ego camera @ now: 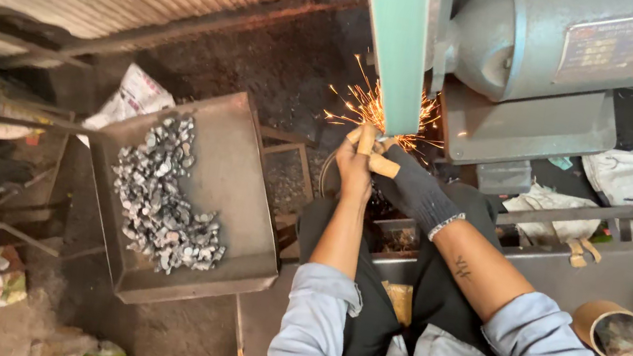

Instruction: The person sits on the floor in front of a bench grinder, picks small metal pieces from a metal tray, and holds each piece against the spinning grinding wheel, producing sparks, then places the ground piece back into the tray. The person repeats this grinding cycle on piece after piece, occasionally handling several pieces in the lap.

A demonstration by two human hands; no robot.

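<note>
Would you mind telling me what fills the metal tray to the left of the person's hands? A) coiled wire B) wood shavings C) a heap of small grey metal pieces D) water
C: the metal tray holds a heap of small grey metal pieces, lying left of the left hand and the gloved right hand, which are up at the sparks.

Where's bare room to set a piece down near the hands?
The metal tray is bare along its right half, between the heap of small grey metal pieces and its right rim. It is crowded at the grinding belt, where left hand and gloved right hand press together amid sparks.
</note>
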